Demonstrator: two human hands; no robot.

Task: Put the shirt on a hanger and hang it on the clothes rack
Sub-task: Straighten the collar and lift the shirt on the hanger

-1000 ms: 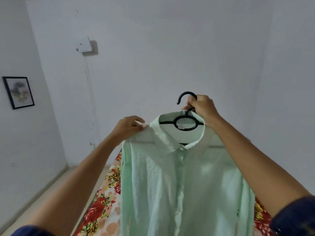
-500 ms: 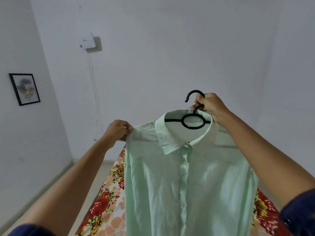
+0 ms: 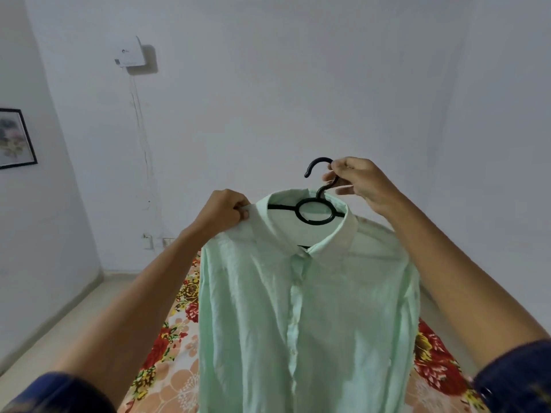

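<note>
Nearest you, low in the frame, one floral bed (image 3: pixel 167 362) lies under one pale green shirt (image 3: pixel 307 317) that hangs down the centre, held up clear of the bedding, likely so it drapes straight. Higher up, your left hand (image 3: pixel 226 211) has its grip curled tight on the shirt's shoulder beside the collar, seemingly tugging the cloth over the hanger's arm, while your right hand (image 3: pixel 362 184) pinches the neck of the one black hanger (image 3: pixel 316 211) to carry the weight. Beyond, at the upper left, are one white wall box (image 3: pixel 131 56) and one framed picture (image 3: pixel 15 138); no clothes rack shows.
</note>
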